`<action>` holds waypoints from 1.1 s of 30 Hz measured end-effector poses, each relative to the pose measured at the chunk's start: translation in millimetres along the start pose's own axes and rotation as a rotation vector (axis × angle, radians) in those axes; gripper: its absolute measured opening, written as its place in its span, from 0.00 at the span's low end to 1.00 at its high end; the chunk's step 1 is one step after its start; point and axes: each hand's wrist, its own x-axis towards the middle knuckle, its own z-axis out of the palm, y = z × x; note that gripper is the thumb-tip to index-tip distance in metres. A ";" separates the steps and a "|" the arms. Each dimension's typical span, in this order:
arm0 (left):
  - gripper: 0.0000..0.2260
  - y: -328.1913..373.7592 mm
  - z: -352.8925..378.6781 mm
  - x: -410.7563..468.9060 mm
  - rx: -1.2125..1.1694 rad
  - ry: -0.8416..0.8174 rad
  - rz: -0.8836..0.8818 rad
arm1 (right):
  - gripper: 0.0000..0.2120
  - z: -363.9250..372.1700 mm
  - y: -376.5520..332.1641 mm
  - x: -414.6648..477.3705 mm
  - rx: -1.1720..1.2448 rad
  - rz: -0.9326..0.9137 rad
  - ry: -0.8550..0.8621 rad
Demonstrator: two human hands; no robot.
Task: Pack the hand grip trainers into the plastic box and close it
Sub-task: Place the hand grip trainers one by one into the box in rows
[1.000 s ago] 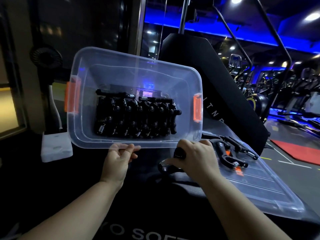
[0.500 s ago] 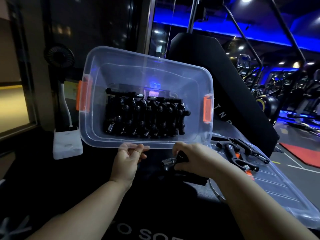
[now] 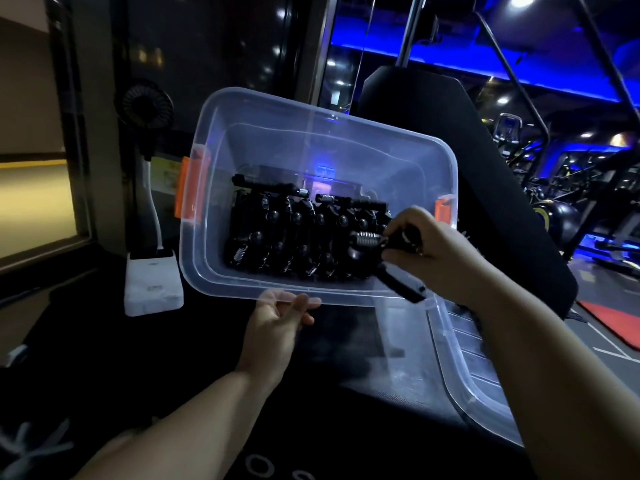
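A moment before, the right hand [image 3: 433, 251] had been down on the counter grabbing a trainer. Now it held that hand grip trainer [image 3: 384, 258] over the right end of the plastic box [image 3: 311, 133], beside the row of packed trainers [image 3: 298, 233]. The left hand [image 3: 277, 320], fingers loosely curled, steadied the box's near rim. The lid [image 3: 478, 386] lay off to the right, so closing looked to come later.
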 end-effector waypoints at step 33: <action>0.06 -2.7 -4.8 2.8 -0.012 -0.024 -0.023 | 0.08 67.7 42.8 157.5 -0.521 -0.138 0.106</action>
